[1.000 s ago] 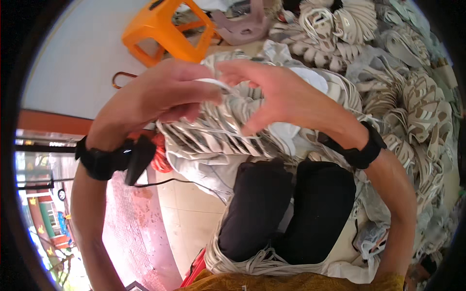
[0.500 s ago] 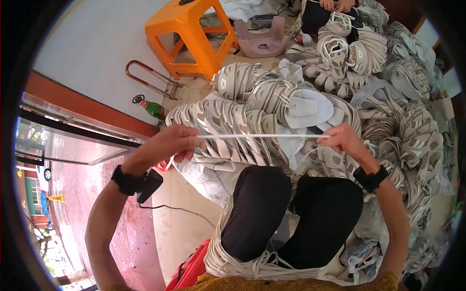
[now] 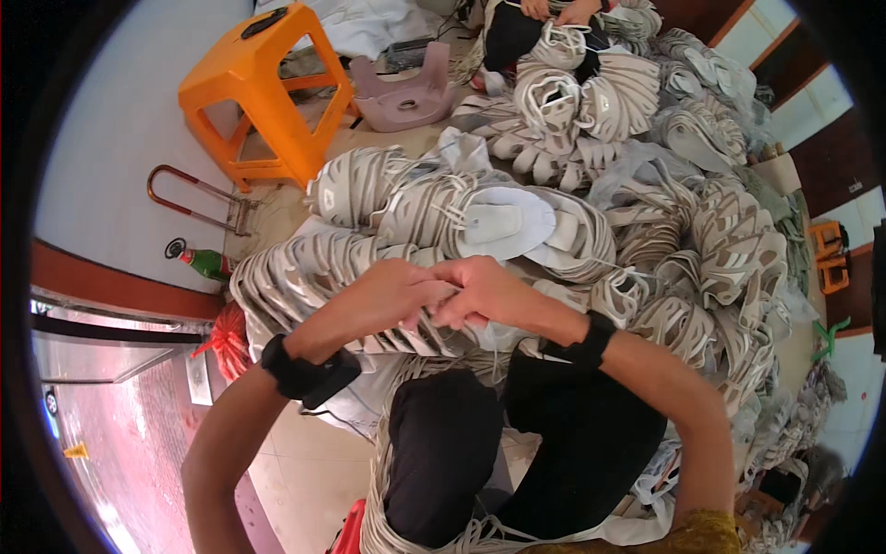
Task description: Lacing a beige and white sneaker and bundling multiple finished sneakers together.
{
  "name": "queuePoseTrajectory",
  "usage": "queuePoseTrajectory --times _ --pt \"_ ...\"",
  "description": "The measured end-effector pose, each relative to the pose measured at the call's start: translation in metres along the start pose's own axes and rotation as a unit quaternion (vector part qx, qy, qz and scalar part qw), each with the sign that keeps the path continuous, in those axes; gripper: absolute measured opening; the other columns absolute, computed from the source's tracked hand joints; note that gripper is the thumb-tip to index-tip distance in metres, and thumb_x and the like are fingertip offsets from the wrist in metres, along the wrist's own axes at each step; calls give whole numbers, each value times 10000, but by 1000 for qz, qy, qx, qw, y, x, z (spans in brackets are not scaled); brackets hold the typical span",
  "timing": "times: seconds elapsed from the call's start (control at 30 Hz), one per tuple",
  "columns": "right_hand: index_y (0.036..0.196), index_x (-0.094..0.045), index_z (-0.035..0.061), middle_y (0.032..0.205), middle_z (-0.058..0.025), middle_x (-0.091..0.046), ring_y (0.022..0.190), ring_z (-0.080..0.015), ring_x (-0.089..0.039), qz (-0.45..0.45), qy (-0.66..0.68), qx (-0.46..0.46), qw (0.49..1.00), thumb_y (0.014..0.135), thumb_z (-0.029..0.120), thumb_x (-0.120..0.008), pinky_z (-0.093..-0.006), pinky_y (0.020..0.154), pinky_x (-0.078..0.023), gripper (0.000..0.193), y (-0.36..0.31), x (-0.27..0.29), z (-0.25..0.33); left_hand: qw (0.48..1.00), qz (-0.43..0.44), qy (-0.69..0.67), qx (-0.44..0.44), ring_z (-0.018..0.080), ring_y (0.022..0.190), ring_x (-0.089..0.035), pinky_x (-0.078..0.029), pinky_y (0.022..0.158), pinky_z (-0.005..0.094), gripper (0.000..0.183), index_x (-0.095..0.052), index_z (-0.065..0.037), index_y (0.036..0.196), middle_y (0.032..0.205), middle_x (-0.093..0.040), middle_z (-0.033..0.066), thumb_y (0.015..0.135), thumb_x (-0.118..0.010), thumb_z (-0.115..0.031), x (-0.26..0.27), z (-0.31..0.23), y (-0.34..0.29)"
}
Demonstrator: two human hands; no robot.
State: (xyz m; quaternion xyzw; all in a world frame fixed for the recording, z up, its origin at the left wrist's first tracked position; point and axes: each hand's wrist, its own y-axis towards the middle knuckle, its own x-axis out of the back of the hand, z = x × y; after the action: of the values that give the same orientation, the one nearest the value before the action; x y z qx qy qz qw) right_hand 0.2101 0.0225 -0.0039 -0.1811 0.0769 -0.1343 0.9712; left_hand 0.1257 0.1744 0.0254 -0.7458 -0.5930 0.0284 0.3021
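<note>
My left hand [image 3: 406, 291] and my right hand [image 3: 475, 288] meet in front of the stacked shoe uppers, fingers closed and touching. Between them the fingers pinch a white shoelace, nearly all of it hidden now. Beneath and beyond lie rows of beige and white shoe uppers [image 3: 369, 189], nested in one another. One upper with a pale tongue [image 3: 494, 222] faces up just past my hands. A bundle of loose off-white laces [image 3: 374, 503] lies around my black-clad legs.
An orange stool [image 3: 249, 92] and a low mauve stool [image 3: 406, 97] stand at the far left. A green bottle [image 3: 208, 263] and a red bag [image 3: 231, 337] sit by the doorway. Across, another person's hands [image 3: 558, 11] hold an upper above more heaps.
My hands have come together from wide apart, where the white lace was stretched taut between them. The view has swung right, so the surroundings appear farther left.
</note>
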Motion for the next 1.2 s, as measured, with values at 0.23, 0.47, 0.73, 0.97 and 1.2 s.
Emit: queuePoseTrajectory --times 0.23,0.47,0.73,0.97,1.2 --pt "857 -631 18 500 -9 -492 438 -65 -416 -74 -194 65 976 678 123 -624 -220 424 -307 208 1 19 -19 995 -10 -81 50 66 402 -413 -310 378 204 258 -570 -12 700 509 -489 21 802 -466 -224 4 23 -15" --pt "834 -620 13 565 -5 -522 458 -45 -415 -106 -86 141 980 694 108 -622 -190 414 -299 169 -5 25 -1 994 -91 -61 -24 91 418 -450 -351 403 221 282 -555 0 691 525 -511 38 823 -451 -227 -3 -13 0" --pt "838 -564 5 510 31 -399 396 -35 -281 -251 295 301 872 798 130 -535 -187 377 -207 135 -30 49 66 973 -86 -115 -182 162 928 -524 -402 822 272 447 -501 3 1079 1018 -560 99 805 -530 -348 -39 -50 5" --pt "893 -529 24 542 24 -405 416 -49 -305 -151 448 397 787 850 161 -476 -199 382 -234 153 -34 22 105 950 84 -224 -202 162 991 -483 -375 862 262 776 -414 104 1114 1082 -501 123 671 -656 -485 -61 -110 -11" --pt "871 -561 -6 546 -22 -489 382 -52 -326 -309 251 376 837 746 147 -588 -208 357 -211 199 -42 21 118 927 108 -295 -206 171 1002 -481 -363 882 268 857 -396 88 1155 1086 -509 117 635 -675 -534 -80 -104 -21"
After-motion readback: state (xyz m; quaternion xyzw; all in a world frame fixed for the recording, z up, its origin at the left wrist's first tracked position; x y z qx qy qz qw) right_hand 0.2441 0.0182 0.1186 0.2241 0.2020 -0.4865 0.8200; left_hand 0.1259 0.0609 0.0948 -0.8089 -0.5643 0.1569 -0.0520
